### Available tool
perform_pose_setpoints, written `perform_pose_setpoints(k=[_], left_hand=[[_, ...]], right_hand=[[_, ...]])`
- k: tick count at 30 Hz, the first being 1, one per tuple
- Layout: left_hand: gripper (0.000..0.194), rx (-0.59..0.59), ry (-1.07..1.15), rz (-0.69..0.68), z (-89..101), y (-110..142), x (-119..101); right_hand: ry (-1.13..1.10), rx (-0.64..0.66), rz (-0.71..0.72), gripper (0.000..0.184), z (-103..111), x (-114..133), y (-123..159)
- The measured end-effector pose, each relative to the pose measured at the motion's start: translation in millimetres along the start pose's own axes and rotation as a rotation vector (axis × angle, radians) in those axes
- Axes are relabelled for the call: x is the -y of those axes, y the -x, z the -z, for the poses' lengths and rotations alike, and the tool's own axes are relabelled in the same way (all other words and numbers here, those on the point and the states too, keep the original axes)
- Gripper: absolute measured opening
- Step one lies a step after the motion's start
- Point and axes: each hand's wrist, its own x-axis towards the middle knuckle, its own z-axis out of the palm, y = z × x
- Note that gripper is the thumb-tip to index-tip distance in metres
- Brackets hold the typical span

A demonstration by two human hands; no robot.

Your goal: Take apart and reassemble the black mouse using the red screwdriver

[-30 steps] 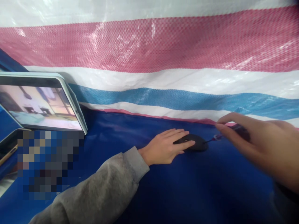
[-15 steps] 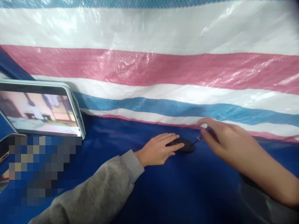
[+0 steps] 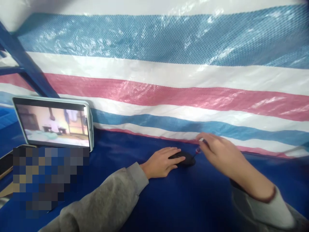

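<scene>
1. The left hand (image 3: 159,163) lies palm down at the left end of the black mouse (image 3: 188,160), its fingers loosely spread and reaching over the top. The thumb sits low, near the mouse's closer edge.
2. The mouse rests on the blue desk (image 3: 173,199), in front of the person and between the two hands.
3. The right hand (image 3: 218,153) is raised at the mouse's right end, pinching a slim tool (image 3: 198,150) between thumb and forefinger. The other fingers curl behind, hiding part of the tool's dark grip.
4. The tool slants down and left, its thin dark shaft meeting the mouse's right end in this view; the tip is too small and blurred to tell whether it actually touches. A reddish, glassy-looking part shows along the shaft.
5. Both arms wear grey sleeves; the left sleeve (image 3: 101,199) crosses the desk's near side.
6. Over on the left a tablet (image 3: 55,124) in a pale case stands tilted back, its screen showing a room scene.
7. A phone (image 3: 6,162) lies left of a pixelated patch (image 3: 45,177) below the tablet.
8. Behind the desk hangs a shiny striped sheet (image 3: 154,42) in blue, white and red, with a blue frame (image 3: 32,69) at its left.
</scene>
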Motion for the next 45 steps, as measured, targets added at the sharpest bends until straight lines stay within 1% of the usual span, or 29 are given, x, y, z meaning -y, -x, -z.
perform_pose_setpoints(k=[3, 5, 9, 11, 13, 15, 22, 24, 26, 27, 33, 36, 40, 45], left_hand=[[0.04, 0.004, 0.002, 0.006, 0.4, -0.3, 0.6], [0.04, 0.004, -0.001, 0.004, 0.7, -0.7, 0.6], [0.041, 0.012, -0.013, -0.001, 0.6, -1.0, 0.5], [0.041, 0.019, -0.02, -0.003, 0.0, -0.8, 0.7], [0.041, 0.023, -0.024, 0.001, -0.7, -0.4, 1.1], [0.041, 0.018, -0.025, 0.003, -1.1, -0.1, 1.3], [0.041, 0.011, -0.02, 0.0, -0.9, 0.3, 1.8], [0.041, 0.012, -0.017, 0.0, -1.5, 0.4, 1.9], [0.041, 0.014, -0.014, 0.005, -1.8, 0.4, 1.6], [0.041, 0.014, -0.012, 0.008, -1.8, 0.3, 1.3], [0.042, 0.007, 0.0, 0.007, -0.2, -0.6, -0.7], [0.042, 0.003, 0.005, -0.001, -0.5, -0.7, -0.4], [0.042, -0.002, 0.009, 0.007, -2.0, -0.3, -0.2], [0.041, 0.006, 0.01, 0.034, -1.7, 0.1, -1.9]], right_hand=[[-0.009, -0.002, -0.004, 0.029, -1.6, -0.6, -1.9], [-0.006, 0.027, -0.029, 0.029, -2.6, -1.0, -3.4], [0.042, 0.08, -0.099, 0.037, -2.5, 0.6, -6.0], [0.041, 0.08, -0.111, 0.034, -2.0, 1.7, -6.5], [0.015, 0.061, -0.087, 0.029, -1.9, 2.1, -6.5], [0.0, 0.044, -0.063, 0.028, -2.8, 1.4, -6.3], [0.037, 0.045, -0.092, 0.036, -4.9, 0.5, -4.8], [0.033, 0.056, -0.088, 0.031, -3.5, 2.1, -4.2], [0.009, 0.058, -0.059, 0.023, -2.6, 2.9, -3.9], [-0.007, 0.058, -0.044, 0.022, -2.5, 2.8, -3.9], [-0.035, 0.064, -0.023, 0.03, -6.0, -3.2, -4.7], [-0.042, 0.056, -0.024, 0.028, -5.4, -3.6, -3.9], [-0.073, 0.078, -0.02, 0.022, -2.7, -1.3, -2.8], [-0.09, 0.091, -0.041, 0.026, -2.9, -2.6, -3.3]])
